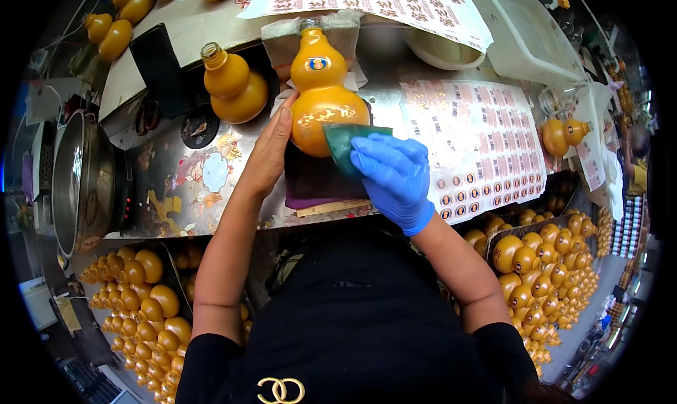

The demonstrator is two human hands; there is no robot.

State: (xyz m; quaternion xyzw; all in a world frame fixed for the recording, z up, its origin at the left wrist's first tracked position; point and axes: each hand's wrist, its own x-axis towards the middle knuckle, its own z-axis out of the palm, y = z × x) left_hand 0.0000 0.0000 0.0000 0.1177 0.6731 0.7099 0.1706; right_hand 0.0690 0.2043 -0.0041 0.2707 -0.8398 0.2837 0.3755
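A yellow gourd-shaped bottle [328, 86] lies tilted on a dark pad [317, 182], its neck pointing away from me against a folded cloth [282, 40]. It bears a round blue-and-gold emblem on the upper bulb and gold lettering on the lower one. My bare left hand [271, 150] grips the bottle's left side, thumb along it, the other fingers mostly hidden. In a blue glove, my right hand [398, 178] pinches a thin dark-green scraper sheet [344, 146], which touches the lower bulb's right front.
Another gourd bottle [233, 86] stands to the left, near a black phone-like slab [159, 65]. A metal pan [77, 178] sits at far left. Sticker sheets [486, 136] cover the right side. A white bin [525, 33] is behind them. Crowded gourd bottles [543, 270] flank me below.
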